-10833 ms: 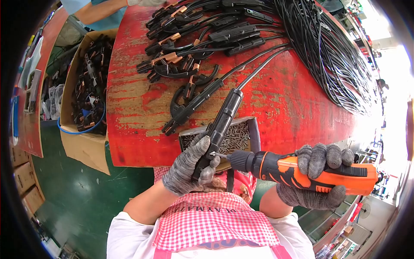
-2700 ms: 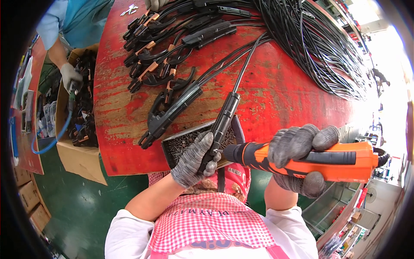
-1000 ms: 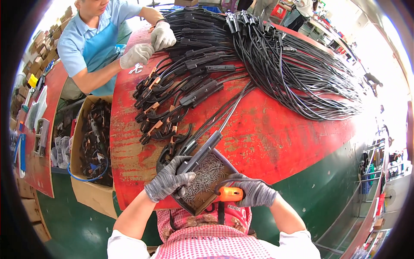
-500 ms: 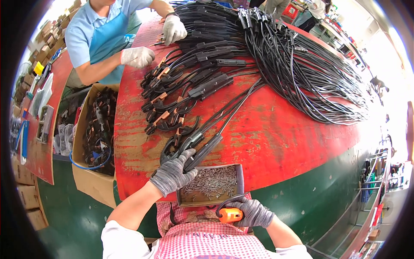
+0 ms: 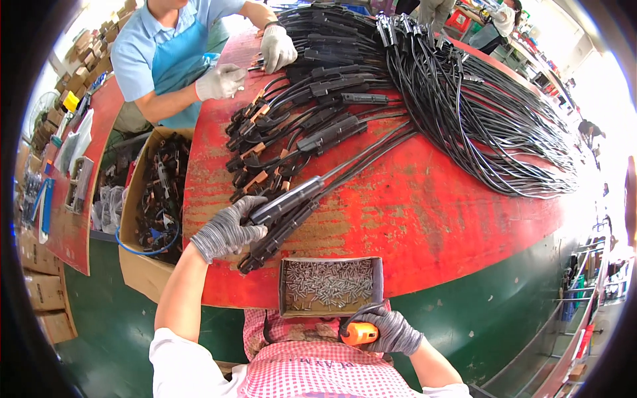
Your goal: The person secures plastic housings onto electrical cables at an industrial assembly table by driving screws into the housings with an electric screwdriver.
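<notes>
- Honestly, could tip the screw box (image 5: pixel 379 282) with the orange driver (image 5: pixel 360 333), given such tight quarters at the edge of the red table (image 5: pixel 458 245).
- Might also drag the second black handle (image 5: pixel 280 237) along, because of bunched cables (image 5: pixel 367 152).
- Got the upper black handle (image 5: pixel 286 201) by its near end in a curled left hand (image 5: pixel 229 232), over the table, beyond the box and leftward.
- Got the driver wrapped in a closed right hand (image 5: pixel 395 330).
- Since 2.7 s ago: lowered the driver away from the handle, swung the handle left, off the box.

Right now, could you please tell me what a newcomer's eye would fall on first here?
Probably the big sheaf of black cables across the far right of the red table. Next, the orange tool in the right hand, below the open box of screws.
</notes>
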A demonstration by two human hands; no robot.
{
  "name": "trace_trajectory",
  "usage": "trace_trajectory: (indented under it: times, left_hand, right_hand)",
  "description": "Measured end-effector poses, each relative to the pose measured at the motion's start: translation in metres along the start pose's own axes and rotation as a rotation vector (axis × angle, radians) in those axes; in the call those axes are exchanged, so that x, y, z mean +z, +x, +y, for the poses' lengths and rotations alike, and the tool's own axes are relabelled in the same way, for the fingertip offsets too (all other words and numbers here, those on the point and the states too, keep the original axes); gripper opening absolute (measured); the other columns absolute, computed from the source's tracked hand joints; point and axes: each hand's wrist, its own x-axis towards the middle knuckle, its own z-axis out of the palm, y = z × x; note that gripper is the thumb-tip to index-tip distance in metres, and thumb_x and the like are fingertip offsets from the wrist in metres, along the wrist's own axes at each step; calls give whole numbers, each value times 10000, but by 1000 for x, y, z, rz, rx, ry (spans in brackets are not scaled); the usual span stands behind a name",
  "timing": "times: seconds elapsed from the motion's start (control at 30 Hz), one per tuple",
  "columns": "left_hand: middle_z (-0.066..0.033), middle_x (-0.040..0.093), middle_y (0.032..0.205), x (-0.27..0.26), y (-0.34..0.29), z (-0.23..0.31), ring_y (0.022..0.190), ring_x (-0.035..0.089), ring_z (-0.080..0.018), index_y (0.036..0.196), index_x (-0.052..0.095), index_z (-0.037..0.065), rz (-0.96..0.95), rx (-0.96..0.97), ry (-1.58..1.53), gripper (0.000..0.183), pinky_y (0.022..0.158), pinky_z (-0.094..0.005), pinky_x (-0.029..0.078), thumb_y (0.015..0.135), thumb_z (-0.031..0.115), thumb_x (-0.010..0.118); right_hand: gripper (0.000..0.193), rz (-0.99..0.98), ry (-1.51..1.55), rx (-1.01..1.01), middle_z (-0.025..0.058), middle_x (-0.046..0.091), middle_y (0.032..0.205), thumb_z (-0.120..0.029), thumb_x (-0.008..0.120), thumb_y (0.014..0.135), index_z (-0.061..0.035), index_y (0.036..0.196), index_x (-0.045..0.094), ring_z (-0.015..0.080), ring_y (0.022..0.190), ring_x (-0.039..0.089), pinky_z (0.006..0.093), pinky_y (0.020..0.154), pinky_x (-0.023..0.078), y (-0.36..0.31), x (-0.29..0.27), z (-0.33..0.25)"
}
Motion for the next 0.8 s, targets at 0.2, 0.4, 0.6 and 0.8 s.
trace_trajectory:
  times: [0.2, 0.4, 0.6, 0.8]
  left_hand:
    - [-180, 572, 1021, -10, 13, -9, 887, 565, -274, 1204, 448, 73, 67, 75, 499, 584, 803, -334, 434, 759, 416, 607]
    - [-176, 558, 974, -22, 65, -21, 940, 525, -332, 1029, 555, 57, 623, 386, 762, 358, 813, -394, 434, 794, 326, 528]
    - [-207, 412, 1158, -32, 88, -48, 1086, 424, -347, 1126, 478, 24, 361, -105, 665, 591, 923, -359, 370, 615, 221, 700]
    - [-227, 456, 1128, -34, 89, -49, 1048, 462, -352, 1070, 526, 59, 396, -135, 754, 613, 911, -341, 388, 518, 218, 739]
  right_hand:
    - [561, -27, 69, -23, 85, 563, 1026, -208, 763, 553, -108, 1062, 548, 260, 957, 544, 343, 847, 442, 23, 4, 2]
    - [573, -28, 175, -137, 111, 537, 1091, -134, 727, 587, -67, 1107, 496, 293, 1024, 512, 353, 900, 407, 17, 13, 14]
    - [406, 334, 158, -127, 89, 596, 877, -259, 756, 586, -101, 925, 598, 233, 812, 574, 329, 736, 465, 20, 38, 24]
    - [373, 418, 98, -139, 93, 599, 857, -183, 711, 576, -97, 922, 602, 237, 803, 579, 339, 729, 472, 13, 20, 2]
